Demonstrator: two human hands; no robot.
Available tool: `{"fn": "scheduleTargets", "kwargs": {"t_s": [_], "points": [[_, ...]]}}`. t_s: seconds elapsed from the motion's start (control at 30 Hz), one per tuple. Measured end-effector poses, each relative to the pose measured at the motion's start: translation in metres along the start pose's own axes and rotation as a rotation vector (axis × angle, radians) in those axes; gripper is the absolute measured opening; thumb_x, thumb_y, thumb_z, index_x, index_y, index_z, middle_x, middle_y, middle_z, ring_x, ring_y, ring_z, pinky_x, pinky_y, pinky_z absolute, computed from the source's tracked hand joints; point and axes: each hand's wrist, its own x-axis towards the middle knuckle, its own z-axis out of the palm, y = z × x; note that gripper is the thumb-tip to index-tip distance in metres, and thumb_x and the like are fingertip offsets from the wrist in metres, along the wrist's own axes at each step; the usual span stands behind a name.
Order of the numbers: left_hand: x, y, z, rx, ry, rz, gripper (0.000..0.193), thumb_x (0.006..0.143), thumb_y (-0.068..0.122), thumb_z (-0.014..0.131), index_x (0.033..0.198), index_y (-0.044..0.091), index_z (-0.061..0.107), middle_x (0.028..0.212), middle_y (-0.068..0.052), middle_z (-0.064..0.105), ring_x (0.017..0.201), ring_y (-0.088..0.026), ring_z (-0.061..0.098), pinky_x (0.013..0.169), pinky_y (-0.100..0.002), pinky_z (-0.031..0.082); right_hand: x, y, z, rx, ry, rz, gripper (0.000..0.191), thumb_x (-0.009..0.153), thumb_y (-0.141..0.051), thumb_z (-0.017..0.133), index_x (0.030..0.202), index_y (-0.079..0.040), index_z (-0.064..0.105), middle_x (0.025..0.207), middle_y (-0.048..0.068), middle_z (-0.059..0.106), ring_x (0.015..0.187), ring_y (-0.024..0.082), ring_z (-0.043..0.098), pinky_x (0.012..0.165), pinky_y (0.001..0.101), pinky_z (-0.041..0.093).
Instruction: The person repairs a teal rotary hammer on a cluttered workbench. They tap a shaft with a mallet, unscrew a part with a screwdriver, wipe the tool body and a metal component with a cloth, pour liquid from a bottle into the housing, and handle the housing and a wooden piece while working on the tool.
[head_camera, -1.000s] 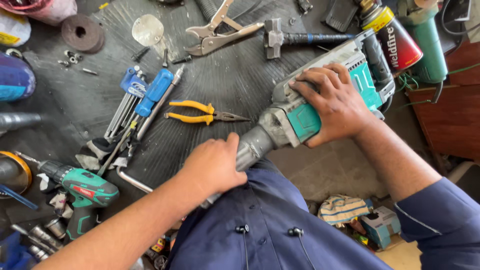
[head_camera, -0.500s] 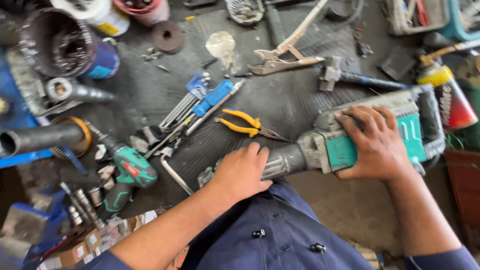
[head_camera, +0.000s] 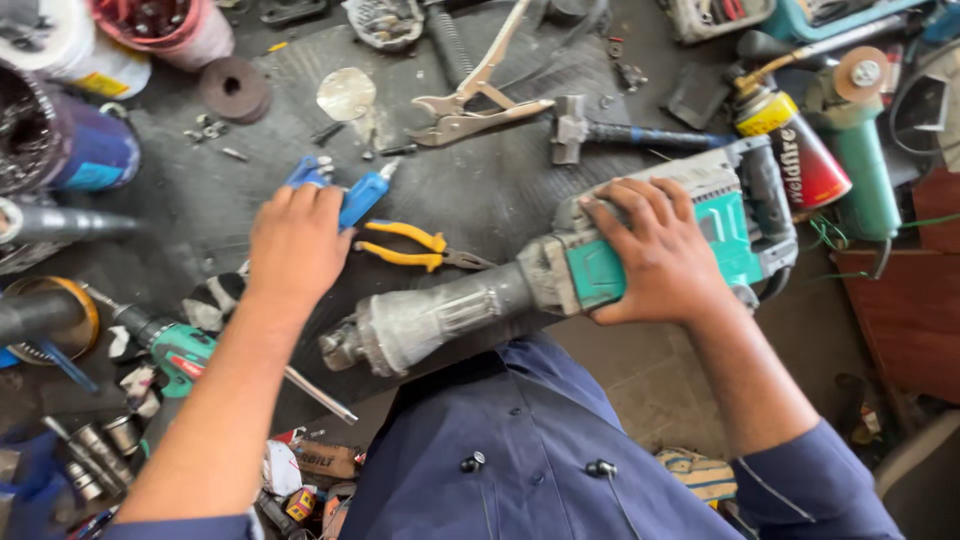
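A large demolition hammer (head_camera: 560, 280) with a grey nose and teal body lies across the dark workbench edge, nose pointing left toward me. My right hand (head_camera: 655, 255) rests flat on its teal body, gripping it. My left hand (head_camera: 298, 245) is away from the tool's nose, over a set of hex keys in a blue holder (head_camera: 345, 195), fingers curled down on them. Whether it grips them I cannot tell. Yellow-handled pliers (head_camera: 410, 245) lie just to the right of that hand.
Locking pliers (head_camera: 475, 105), a hammer (head_camera: 610, 130), a spray can (head_camera: 795, 145), a green angle grinder (head_camera: 860, 150), a green drill (head_camera: 175, 350), a grinding disc (head_camera: 233, 88) and buckets (head_camera: 60, 140) crowd the bench. Sockets (head_camera: 100, 445) lie at lower left.
My left hand has let go of the hammer's nose and moved up-left onto the blue hex key set. The camera view shifted; my right hand stays on the tool body.
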Motion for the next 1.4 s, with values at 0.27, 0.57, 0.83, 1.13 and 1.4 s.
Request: {"fn": "scheduleTargets", "kwargs": {"t_s": [0.27, 0.57, 0.83, 1.13, 1.4], "points": [[0.024, 0.138, -0.182, -0.810, 0.134, 0.125, 0.034, 0.085, 0.014, 0.075, 0.110, 0.002, 0.056, 0.096, -0.015, 0.060, 0.085, -0.028, 0.062, 0.075, -0.040, 0.051, -0.009, 0.022, -0.006, 0.051, 0.015, -0.030, 0.112, 0.043, -0.053, 0.085, 0.140, -0.006, 0.056, 0.137, 0.018, 0.052, 0.137, 0.037, 0.042, 0.118, 0.0565, 0.024], [0.075, 0.273, -0.189, -1.472, -0.034, 0.492, 0.046, 0.108, 0.043, 0.057, 0.086, 0.003, 0.054, 0.069, -0.005, 0.058, 0.057, -0.020, 0.061, 0.056, -0.030, 0.050, -0.023, 0.040, 0.000, 0.060, -0.005, -0.049, 0.118, 0.044, -0.058, 0.084, 0.145, -0.005, 0.053, 0.139, 0.018, 0.051, 0.138, 0.035, 0.040, 0.117, 0.0567, 0.022], [0.076, 0.254, -0.115, -1.411, -0.480, 0.663, 0.095, 0.079, 0.096, 0.046, 0.089, 0.003, 0.061, 0.077, -0.002, 0.061, 0.062, -0.018, 0.062, 0.059, -0.030, 0.045, -0.029, 0.043, 0.001, 0.075, 0.052, -0.063, 0.111, 0.051, -0.059, 0.080, 0.143, -0.004, 0.054, 0.139, 0.019, 0.053, 0.137, 0.035, 0.042, 0.117, 0.0562, 0.023], [0.098, 0.250, -0.095, -1.255, -0.951, 0.984, 0.095, 0.067, 0.103, 0.041, 0.076, 0.010, 0.054, 0.068, 0.002, 0.054, 0.060, -0.018, 0.060, 0.058, -0.029, 0.040, -0.033, 0.038, 0.004, -0.021, 0.110, -0.035, 0.087, 0.069, -0.048, 0.072, 0.145, -0.009, 0.056, 0.142, 0.014, 0.056, 0.139, 0.030, 0.046, 0.119, 0.0539, 0.026], [0.111, 0.273, -0.095, -1.269, -1.192, 1.086, 0.096, 0.073, 0.103, 0.042, 0.075, 0.007, 0.054, 0.067, -0.001, 0.053, 0.060, -0.018, 0.061, 0.060, -0.030, 0.043, -0.039, 0.041, 0.016, 0.028, 0.099, -0.023, 0.086, 0.067, -0.048, 0.071, 0.142, -0.008, 0.057, 0.141, 0.015, 0.056, 0.138, 0.031, 0.045, 0.118, 0.0551, 0.024]]}}
